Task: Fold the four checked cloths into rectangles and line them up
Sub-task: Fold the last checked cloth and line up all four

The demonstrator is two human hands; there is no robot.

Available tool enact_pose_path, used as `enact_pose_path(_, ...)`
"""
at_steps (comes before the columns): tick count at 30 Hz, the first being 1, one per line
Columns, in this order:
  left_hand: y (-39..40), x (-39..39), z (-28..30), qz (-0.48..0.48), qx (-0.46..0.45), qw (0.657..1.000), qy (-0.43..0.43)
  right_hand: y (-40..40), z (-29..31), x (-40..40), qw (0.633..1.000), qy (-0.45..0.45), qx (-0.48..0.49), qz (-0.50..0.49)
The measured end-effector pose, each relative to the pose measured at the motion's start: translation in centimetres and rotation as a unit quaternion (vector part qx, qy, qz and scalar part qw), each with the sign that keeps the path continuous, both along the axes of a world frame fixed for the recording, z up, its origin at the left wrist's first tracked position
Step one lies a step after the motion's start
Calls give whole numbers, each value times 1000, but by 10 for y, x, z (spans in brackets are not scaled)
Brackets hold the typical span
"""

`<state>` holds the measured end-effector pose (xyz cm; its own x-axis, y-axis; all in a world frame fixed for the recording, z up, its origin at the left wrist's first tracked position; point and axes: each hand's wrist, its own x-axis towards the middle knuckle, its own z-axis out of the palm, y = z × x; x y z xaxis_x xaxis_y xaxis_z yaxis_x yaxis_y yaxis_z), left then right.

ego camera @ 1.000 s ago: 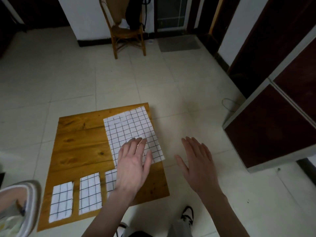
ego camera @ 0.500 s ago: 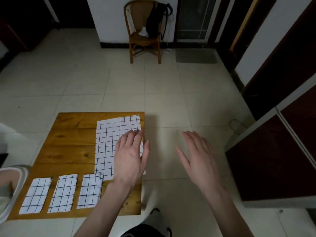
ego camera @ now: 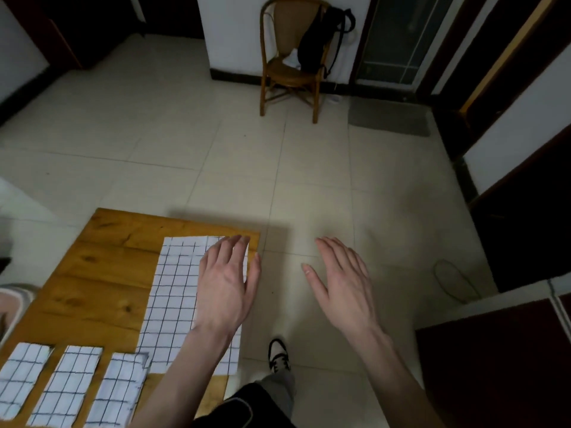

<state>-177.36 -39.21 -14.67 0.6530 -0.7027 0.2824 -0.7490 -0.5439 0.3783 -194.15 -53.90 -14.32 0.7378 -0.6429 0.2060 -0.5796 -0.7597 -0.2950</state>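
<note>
A low wooden table (ego camera: 102, 282) carries four white cloths with a dark check. Three small folded rectangles lie side by side at the near edge: the left one (ego camera: 21, 376), the middle one (ego camera: 68, 386), the right one (ego camera: 119, 392). A larger checked cloth (ego camera: 176, 301) lies flat along the table's right side. My left hand (ego camera: 225, 285) rests flat on its right part, fingers spread, holding nothing. My right hand (ego camera: 343, 282) hovers open over the floor to the right of the table, apart from any cloth.
A wooden chair (ego camera: 290, 66) with a black bag (ego camera: 321, 41) stands at the far wall. A dark cabinet (ego camera: 506, 350) is at the right, with a cord loop (ego camera: 454, 282) on the tiles. My shoe (ego camera: 278, 355) is by the table's near right corner. A pale container (ego camera: 12, 304) sits at the left.
The view has tilted up and swung left, so the table sits lower left. My left hand has slid toward the far right corner of the large cloth; the right hand stays open beside it.
</note>
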Motion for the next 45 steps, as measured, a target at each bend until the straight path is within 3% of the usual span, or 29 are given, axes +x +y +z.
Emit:
enact_pose_path(17,-220,112,7,81,9,997,-13,-255,11,147,995,-10,-6,96)
enact_pose_path(27,-327,176,23,249,7,968,-26,-388,26,279,968,-14,0,249)
enact_pose_path(39,-319,241,16,440,22,898,-13,-393,24,442,892,-27,-15,451)
enact_pose_path(45,-286,296,-5,551,-15,834,5,-341,14,539,840,-10,-3,542)
